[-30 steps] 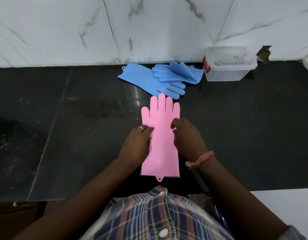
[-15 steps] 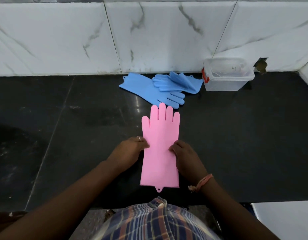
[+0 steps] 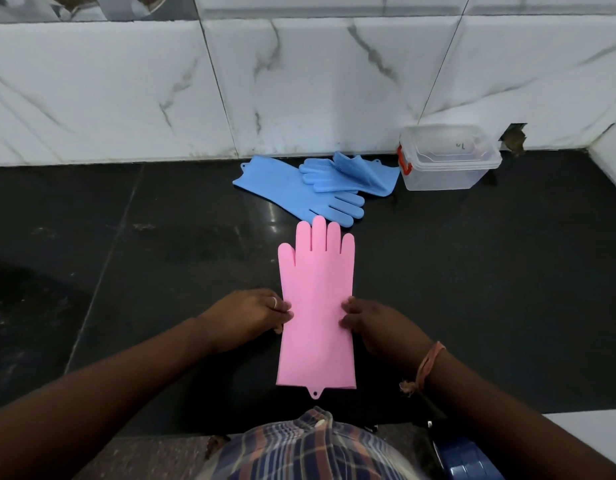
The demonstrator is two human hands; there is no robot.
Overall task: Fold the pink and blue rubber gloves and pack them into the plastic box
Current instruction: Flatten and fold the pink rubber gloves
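A pink rubber glove (image 3: 316,292) lies flat on the black counter (image 3: 472,271), fingers pointing away from me and cuff near my body. My left hand (image 3: 251,315) pinches its left edge at mid-length. My right hand (image 3: 375,327) grips the right edge at the same height. Two blue gloves (image 3: 310,188) lie overlapping beyond the pink fingertips, close to the wall. The clear plastic box (image 3: 445,157), lid on and with a red latch on its left end, stands to the right of them against the wall.
A white marble-tiled wall (image 3: 299,91) runs along the back of the counter. A white surface (image 3: 597,431) begins at the counter's near right corner, and a dark blue object (image 3: 469,459) sits low beside my checked shirt.
My hands have slid back toward me from on top of the pink glove's palm to its side edges at mid-length. The glove has stayed flat.
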